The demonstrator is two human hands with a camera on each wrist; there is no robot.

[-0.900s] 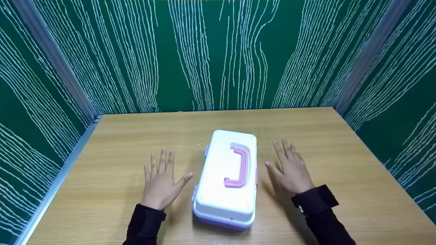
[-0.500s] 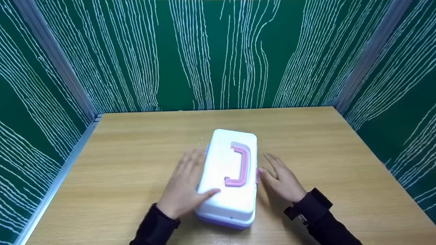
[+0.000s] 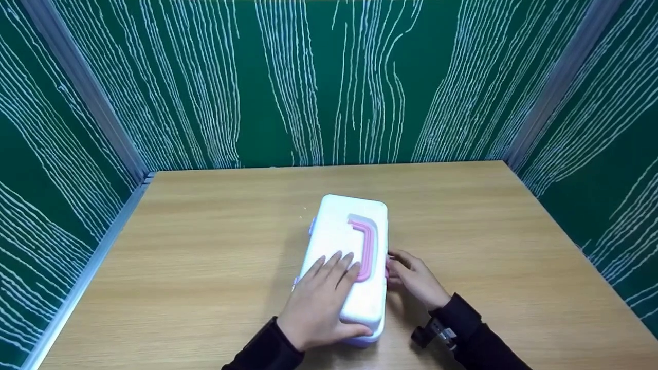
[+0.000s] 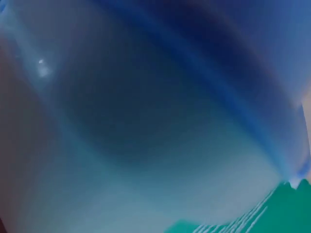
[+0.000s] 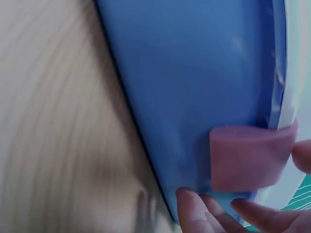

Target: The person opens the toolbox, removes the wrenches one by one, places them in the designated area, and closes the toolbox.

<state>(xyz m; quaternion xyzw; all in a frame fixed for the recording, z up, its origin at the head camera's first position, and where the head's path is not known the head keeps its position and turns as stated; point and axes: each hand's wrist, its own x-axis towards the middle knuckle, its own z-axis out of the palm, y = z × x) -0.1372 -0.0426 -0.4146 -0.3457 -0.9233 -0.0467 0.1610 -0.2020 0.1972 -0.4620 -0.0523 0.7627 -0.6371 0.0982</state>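
A plastic toolbox (image 3: pixel 344 221) with a white lid and bluish body stands closed on the table. Its pink carrying handle (image 3: pixel 368 246) lies folded flat in the lid's recess. My left hand (image 3: pixel 318 303) rests on the near part of the lid, fingers straight, their tips by the handle, thumb over the near end. At the box's right side, my right hand (image 3: pixel 414 277) holds the pink latch (image 5: pixel 250 160) with bent fingers. The right wrist view has the thumb (image 5: pixel 302 156) at the latch's upper lip and the fingertips (image 5: pixel 189 206) close beside it.
The wooden table (image 3: pixel 205 231) is bounded by green panels (image 3: pixel 354 103) with wavy white lines. Metal posts (image 3: pixel 560 82) stand at the corners. Close up in the left wrist view, the box's wall (image 4: pixel 146 111) is blurred and fills most of the picture.
My left hand has moved right from the bare table onto the lid. The right hand has moved left to the latch, and its fingers have bent. The box has stayed in place.
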